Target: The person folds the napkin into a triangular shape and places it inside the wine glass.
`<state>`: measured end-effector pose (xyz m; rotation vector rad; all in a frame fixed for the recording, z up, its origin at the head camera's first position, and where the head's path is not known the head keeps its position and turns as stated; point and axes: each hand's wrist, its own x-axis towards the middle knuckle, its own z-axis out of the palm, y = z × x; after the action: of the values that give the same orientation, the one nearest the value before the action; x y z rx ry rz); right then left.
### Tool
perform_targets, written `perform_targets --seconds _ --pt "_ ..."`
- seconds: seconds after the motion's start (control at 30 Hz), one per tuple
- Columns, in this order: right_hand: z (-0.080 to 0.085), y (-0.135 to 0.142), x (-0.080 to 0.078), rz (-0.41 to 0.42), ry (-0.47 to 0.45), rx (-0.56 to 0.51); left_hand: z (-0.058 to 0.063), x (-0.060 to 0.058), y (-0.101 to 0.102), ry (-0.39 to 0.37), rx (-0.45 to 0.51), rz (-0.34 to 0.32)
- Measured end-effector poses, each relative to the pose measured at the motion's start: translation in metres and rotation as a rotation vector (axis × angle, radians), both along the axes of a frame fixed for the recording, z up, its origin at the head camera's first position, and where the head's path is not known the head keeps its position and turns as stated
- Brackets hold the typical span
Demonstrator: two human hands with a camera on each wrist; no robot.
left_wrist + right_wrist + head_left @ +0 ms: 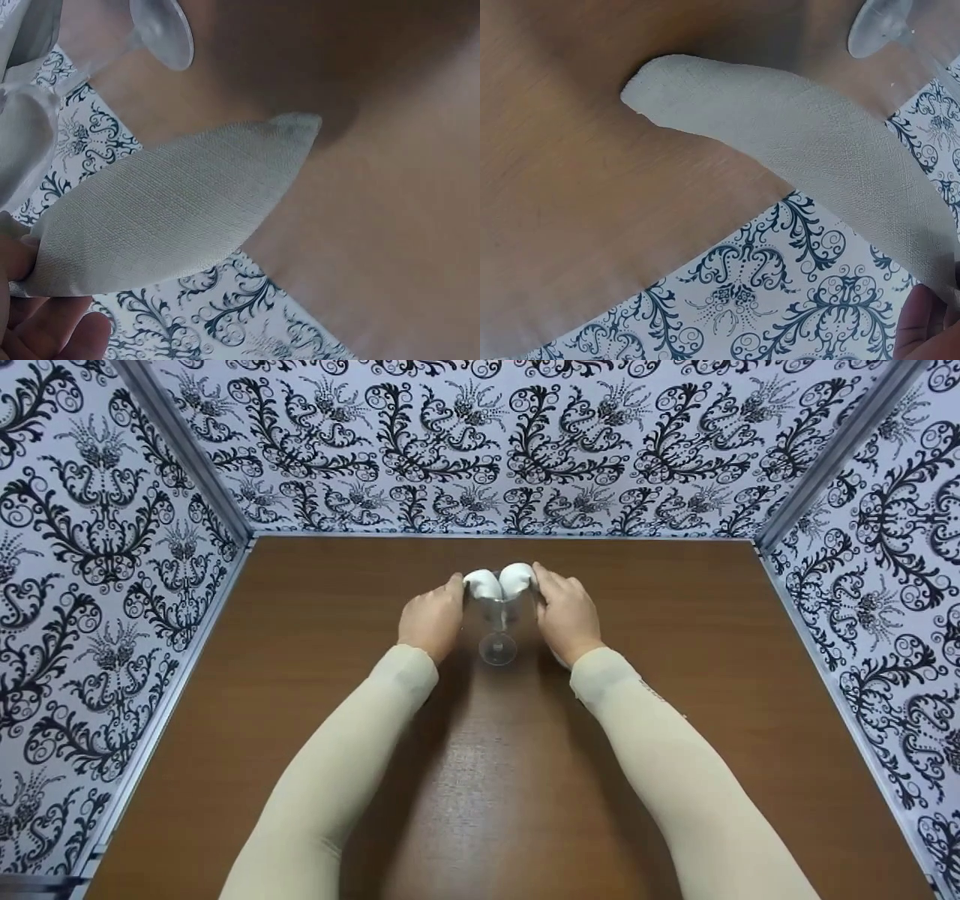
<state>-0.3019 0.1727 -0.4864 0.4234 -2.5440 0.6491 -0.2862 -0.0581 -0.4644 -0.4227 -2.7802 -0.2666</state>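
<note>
A clear stemmed glass (498,649) stands upright on the table, with a white cloth napkin (517,577) tucked in its bowl. The napkin bulges over the rim in two rounded lobes. On the left side my left hand (433,619) pinches one end; the left wrist view shows that napkin (172,206) part hanging as a leaf-shaped flap beside the glass foot (165,34). Opposite it, my right hand (570,619) pinches the other end, and its napkin (780,124) flap droops to a rounded tip in the right wrist view. Some fingers of each hand are hidden.
The brown wooden table (495,810) spreads around the glass on all sides. Patterned black-and-white panels (465,450) in grey metal frames (195,450) border it at the back, left and right.
</note>
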Motion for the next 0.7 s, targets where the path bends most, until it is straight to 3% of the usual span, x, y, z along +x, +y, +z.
perform_targets --seconds 0.37,0.7 --pt "-0.008 -0.002 0.004 -0.070 -0.030 0.096 -0.017 -0.002 0.005 -0.109 0.054 0.060" --pt "-0.014 -0.007 0.008 -0.073 -0.092 0.064 -0.021 -0.002 0.010 -0.183 0.085 0.081"
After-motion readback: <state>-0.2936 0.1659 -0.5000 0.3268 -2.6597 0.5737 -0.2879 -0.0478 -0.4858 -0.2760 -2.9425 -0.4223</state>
